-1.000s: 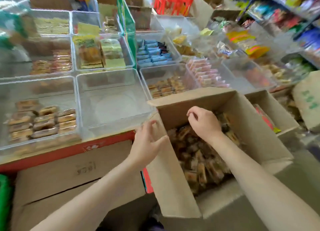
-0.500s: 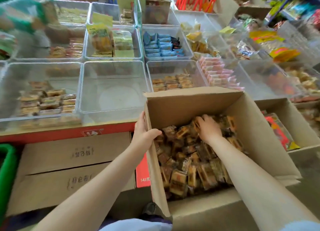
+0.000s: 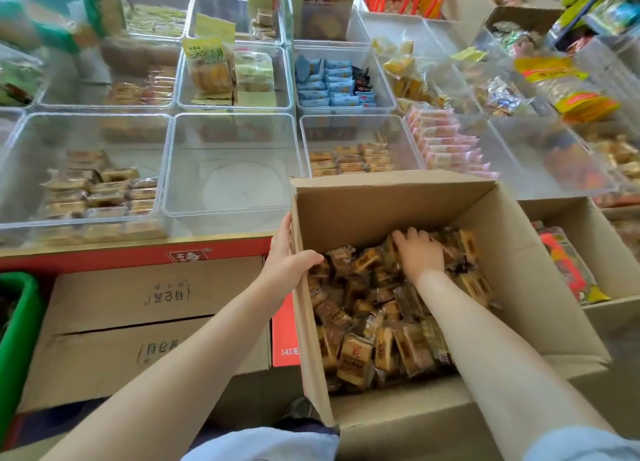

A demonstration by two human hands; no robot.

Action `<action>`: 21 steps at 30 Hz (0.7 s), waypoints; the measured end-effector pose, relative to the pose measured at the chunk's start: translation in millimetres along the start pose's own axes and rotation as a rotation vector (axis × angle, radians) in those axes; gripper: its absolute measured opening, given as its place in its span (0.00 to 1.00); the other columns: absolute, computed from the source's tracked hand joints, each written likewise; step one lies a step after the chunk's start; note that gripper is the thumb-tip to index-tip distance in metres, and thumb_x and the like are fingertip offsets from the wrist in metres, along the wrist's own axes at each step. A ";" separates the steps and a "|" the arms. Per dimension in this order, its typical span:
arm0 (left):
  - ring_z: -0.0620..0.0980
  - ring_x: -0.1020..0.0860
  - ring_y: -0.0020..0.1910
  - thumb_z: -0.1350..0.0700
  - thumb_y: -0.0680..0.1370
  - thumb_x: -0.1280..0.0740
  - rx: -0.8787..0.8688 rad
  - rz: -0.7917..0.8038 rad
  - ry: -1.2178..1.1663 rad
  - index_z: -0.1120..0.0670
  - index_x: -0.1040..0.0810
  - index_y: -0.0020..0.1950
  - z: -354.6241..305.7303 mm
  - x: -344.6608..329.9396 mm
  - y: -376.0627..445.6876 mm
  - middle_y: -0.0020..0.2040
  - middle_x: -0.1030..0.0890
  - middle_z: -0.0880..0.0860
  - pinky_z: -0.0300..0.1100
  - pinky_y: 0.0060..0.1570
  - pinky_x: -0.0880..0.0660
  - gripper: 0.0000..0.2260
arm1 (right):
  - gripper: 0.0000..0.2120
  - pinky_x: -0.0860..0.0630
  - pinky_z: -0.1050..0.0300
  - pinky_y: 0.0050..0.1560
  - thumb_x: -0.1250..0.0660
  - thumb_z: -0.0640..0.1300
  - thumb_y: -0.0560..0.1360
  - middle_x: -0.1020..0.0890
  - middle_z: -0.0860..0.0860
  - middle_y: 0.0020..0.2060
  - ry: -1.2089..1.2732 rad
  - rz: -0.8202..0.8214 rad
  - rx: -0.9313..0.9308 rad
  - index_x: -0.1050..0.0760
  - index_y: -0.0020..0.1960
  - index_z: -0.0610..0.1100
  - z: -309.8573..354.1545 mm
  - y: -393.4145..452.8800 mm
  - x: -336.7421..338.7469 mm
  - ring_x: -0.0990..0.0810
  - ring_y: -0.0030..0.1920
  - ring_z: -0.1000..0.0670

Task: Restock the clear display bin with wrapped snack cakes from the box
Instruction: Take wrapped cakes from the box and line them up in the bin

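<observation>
An open cardboard box [image 3: 512,252] stands in front of me, filled with several brown and gold wrapped snack cakes [image 3: 356,353]. My left hand [image 3: 287,259] grips the box's left wall, thumb inside and fingers outside. My right hand [image 3: 420,252] lies palm down on the cakes deep in the box, fingers spread over the far pile; whether it holds one is hidden. Just beyond the box's left corner sits a clear display bin [image 3: 173,169] with nothing in it.
Clear bins [image 3: 301,138] of other wrapped snacks surround the bare one on the red-edged counter [image 3: 138,256]. Closed cardboard cartons [image 3: 121,322] stand under the counter at left, a green crate [image 3: 17,329] at far left, and another open box [image 3: 588,225] at right.
My left hand moved from beside the box flap to a grip on the left wall. My right hand went from the box's rim down onto the cakes.
</observation>
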State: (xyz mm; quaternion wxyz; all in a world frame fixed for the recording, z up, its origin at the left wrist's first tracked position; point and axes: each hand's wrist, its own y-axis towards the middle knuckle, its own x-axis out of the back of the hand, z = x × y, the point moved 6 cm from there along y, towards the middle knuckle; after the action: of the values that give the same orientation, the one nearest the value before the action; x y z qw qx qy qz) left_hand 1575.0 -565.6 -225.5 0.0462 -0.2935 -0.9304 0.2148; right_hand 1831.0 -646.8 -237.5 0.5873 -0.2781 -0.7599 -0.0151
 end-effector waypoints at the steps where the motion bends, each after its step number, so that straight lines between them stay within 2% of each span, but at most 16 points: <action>1: 0.54 0.33 0.74 0.46 0.63 0.26 0.006 -0.003 0.007 0.28 0.43 0.75 0.3 0.1 0.5 0.77 0.35 0.46 0.63 0.70 0.30 0.45 | 0.27 0.24 0.48 0.57 0.36 0.39 0.78 0.28 0.43 0.66 0.100 -0.013 -0.028 0.39 0.75 0.46 0.5 -1.4 3.0 0.28 0.65 0.40; 3: 0.54 0.33 0.74 0.45 0.62 0.26 0.006 0.003 0.017 0.29 0.44 0.76 0.6 -1.4 0.9 0.77 0.35 0.47 0.63 0.70 0.31 0.46 | 0.24 0.23 0.50 0.52 0.33 0.45 0.78 0.26 0.45 0.63 0.437 -0.050 -0.128 0.36 0.72 0.46 -2.0 -7.6 18.3 0.25 0.61 0.42; 6: 0.53 0.36 0.76 0.46 0.67 0.26 -0.055 -0.041 0.125 0.34 0.47 0.79 -10.7 -4.8 -8.5 0.78 0.37 0.47 0.63 0.73 0.34 0.45 | 0.17 0.23 0.56 0.43 0.35 0.48 0.80 0.22 0.47 0.56 1.222 -0.005 -0.281 0.31 0.66 0.47 5.4 -26.7 52.3 0.20 0.49 0.48; 8: 0.52 0.43 0.79 0.49 0.74 0.26 -0.223 -0.119 0.343 0.37 0.50 0.81 -31.7 -2.3 -18.4 0.80 0.43 0.45 0.61 0.77 0.41 0.43 | 0.12 0.25 0.57 0.39 0.40 0.46 0.82 0.22 0.43 0.56 1.656 0.130 -0.302 0.30 0.64 0.47 24.0 -43.8 76.9 0.21 0.45 0.49; 10: 0.52 0.48 0.80 0.48 0.75 0.25 -0.496 -0.148 0.613 0.35 0.52 0.80 -62.0 -0.9 -29.8 0.82 0.49 0.43 0.57 0.76 0.46 0.44 | 0.13 0.29 0.58 0.33 0.44 0.45 0.83 0.22 0.39 0.58 1.913 0.231 -0.189 0.29 0.65 0.44 45.5 -56.8 105.9 0.22 0.41 0.49; 12: 0.55 0.47 0.80 0.45 0.75 0.26 -0.743 -0.116 0.778 0.34 0.49 0.78 -90.0 4.7 -38.8 0.82 0.48 0.47 0.58 0.74 0.44 0.41 | 0.15 0.33 0.59 0.30 0.44 0.45 0.83 0.20 0.40 0.55 1.989 0.311 -0.067 0.28 0.66 0.42 67.3 -66.9 133.5 0.25 0.36 0.51; 14: 0.58 0.37 0.76 0.44 0.75 0.28 -0.939 -0.080 0.838 0.38 0.37 0.75 -110.3 20.3 -45.0 0.78 0.35 0.53 0.61 0.71 0.38 0.31 | 0.15 0.36 0.58 0.32 0.45 0.46 0.84 0.20 0.41 0.49 1.972 0.381 0.036 0.25 0.63 0.42 94.7 -73.7 159.3 0.27 0.34 0.51; 16: 0.54 0.24 0.61 0.45 0.74 0.30 -1.025 -0.083 0.781 0.43 0.27 0.65 -126.0 53.7 -48.2 0.64 0.22 0.52 0.57 0.59 0.24 0.20 | 0.16 0.37 0.57 0.33 0.45 0.51 0.83 0.23 0.40 0.45 1.906 0.430 0.119 0.24 0.57 0.40 126.3 -72.9 180.0 0.29 0.34 0.51; 18: 0.45 0.22 0.44 0.44 0.74 0.28 -0.904 -0.101 0.621 0.47 0.22 0.56 -138.7 100.8 -47.4 0.48 0.18 0.48 0.43 0.43 0.23 0.14 | 0.23 0.36 0.58 0.32 0.44 0.60 0.81 0.25 0.41 0.41 1.869 0.460 0.156 0.27 0.57 0.41 157.4 -62.9 194.6 0.30 0.33 0.50; 19: 0.43 0.22 0.39 0.46 0.75 0.26 -0.772 -0.106 0.498 0.50 0.20 0.52 -142.3 127.2 -45.3 0.42 0.18 0.49 0.38 0.39 0.25 0.12 | 0.27 0.34 0.58 0.32 0.44 0.64 0.80 0.24 0.43 0.40 1.870 0.468 0.163 0.27 0.57 0.40 174.1 -56.5 201.5 0.29 0.33 0.49; 21: 0.44 0.20 0.35 0.51 0.78 0.28 -0.488 -0.083 0.222 0.55 0.18 0.50 -139.8 179.4 -37.7 0.38 0.16 0.55 0.38 0.37 0.25 0.08 | 0.30 0.27 0.55 0.34 0.39 0.66 0.76 0.21 0.43 0.44 1.851 0.414 0.192 0.24 0.58 0.39 211.7 -42.1 217.2 0.23 0.37 0.47</action>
State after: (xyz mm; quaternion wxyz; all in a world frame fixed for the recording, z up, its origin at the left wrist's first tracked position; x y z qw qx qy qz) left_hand 1437.1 -439.7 -90.3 0.0848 -0.2792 -0.9551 -0.0513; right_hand 1591.5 -520.4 -94.6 0.9671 -0.2353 0.0729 -0.0627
